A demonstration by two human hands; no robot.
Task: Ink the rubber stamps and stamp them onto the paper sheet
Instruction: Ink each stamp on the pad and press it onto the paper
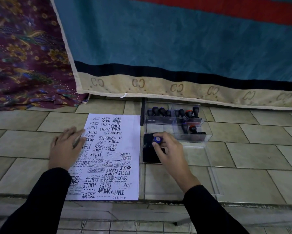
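the paper [123,144], crowded with prints, lay on the left. the left hand [65,147] pressed flat on its left edge, fingers [77,132] straight. right of it, the right hand [169,153] hung over the pad [149,157], curled fingertips [164,135] pinching a blue-topped stamp [157,139] upright.

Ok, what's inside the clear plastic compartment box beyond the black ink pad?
Black-handled rubber stamps, some capped blue or orange, sit in three compartments of the clear plastic box. Their rubber faces are covered, so the wording cannot be read.

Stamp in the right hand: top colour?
Blue top on the stamp, gripped by the right hand; head view.
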